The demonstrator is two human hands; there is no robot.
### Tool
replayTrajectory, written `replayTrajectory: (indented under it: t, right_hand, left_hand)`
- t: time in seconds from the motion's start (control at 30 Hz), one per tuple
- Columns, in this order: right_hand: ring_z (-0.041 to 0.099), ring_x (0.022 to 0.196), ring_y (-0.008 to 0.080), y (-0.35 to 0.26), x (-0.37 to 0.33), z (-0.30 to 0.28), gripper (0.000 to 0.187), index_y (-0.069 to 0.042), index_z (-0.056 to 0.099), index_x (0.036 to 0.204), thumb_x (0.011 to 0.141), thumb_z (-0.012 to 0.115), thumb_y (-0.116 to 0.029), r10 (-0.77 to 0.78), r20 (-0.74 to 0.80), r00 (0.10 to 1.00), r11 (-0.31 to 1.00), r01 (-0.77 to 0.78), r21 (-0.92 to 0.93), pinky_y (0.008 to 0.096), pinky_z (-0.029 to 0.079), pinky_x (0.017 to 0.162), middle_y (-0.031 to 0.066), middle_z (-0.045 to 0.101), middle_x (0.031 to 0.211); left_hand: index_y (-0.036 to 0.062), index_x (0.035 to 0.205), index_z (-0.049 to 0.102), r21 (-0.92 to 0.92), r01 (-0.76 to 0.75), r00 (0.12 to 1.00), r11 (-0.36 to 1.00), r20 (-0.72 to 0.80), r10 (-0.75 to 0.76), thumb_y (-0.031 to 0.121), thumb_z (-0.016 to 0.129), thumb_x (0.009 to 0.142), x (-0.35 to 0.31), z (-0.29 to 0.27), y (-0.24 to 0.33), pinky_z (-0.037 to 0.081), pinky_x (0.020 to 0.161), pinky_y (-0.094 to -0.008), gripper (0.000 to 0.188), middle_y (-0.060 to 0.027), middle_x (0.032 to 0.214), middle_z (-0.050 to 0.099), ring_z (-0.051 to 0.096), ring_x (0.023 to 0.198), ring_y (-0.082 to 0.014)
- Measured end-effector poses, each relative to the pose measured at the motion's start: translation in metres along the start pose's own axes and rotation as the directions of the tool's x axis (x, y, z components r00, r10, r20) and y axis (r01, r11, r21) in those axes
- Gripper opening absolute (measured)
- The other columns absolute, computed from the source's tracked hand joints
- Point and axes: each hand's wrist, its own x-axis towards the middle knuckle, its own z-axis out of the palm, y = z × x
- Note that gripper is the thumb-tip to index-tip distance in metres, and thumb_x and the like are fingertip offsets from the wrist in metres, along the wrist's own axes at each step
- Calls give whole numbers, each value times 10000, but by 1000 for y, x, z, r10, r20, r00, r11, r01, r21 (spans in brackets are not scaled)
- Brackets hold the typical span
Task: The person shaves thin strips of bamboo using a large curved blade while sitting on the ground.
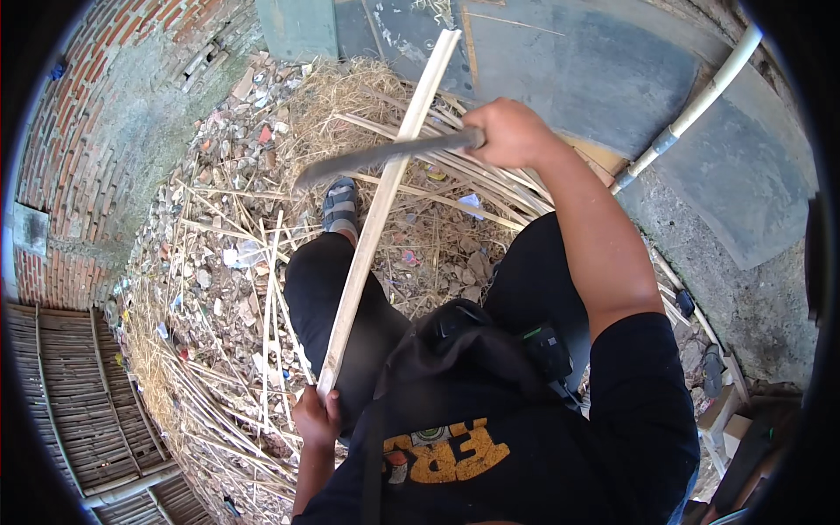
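Observation:
My left hand grips the near end of a long pale bamboo strip, which slants up and away across my left thigh. In my right hand is the handle of a machete. Its dark blade points left and lies across the strip's upper part, slightly blurred. From this angle I cannot tell whether the blade touches the strip or passes above it. The strip's far end reaches past the blade toward the grey panels.
Rubble, straw and several loose bamboo strips cover the ground. My sandalled foot is just under the blade. A brick wall rises at left, grey panels at the back. A pale pipe slants at right.

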Motion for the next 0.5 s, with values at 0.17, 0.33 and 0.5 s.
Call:
replayTrajectory:
  t: [0.17,0.33,0.5]
  right_hand:
    - [689,900,336,64,20,19,392,-47,721,1002,857,696,-409,324,-253,911,925,-250,285,434,535,834,158,732,941]
    - [690,868,336,58,10,15,395,-62,727,998,855,705,-430,351,-276,895,921,-276,276,426,539,822,163,728,898]
    - [676,789,338,16,4,8,328,-105,724,952,846,723,-415,47,-228,972,997,-31,70,428,536,760,152,712,835]
  left_hand:
    - [-20,903,562,12,27,999,1000,37,-27,505,569,964,-2,-5,0,438,499,-502,529,-219,640,558,583,567,-457]
    - [-25,952,561,-16,16,1000,1000,3,-16,606,603,905,4,-11,12,452,549,-515,634,-219,692,574,593,618,-462]
    - [-24,981,555,-45,56,998,997,33,-55,599,638,884,3,-4,9,457,552,-509,636,-217,693,580,600,628,-466]
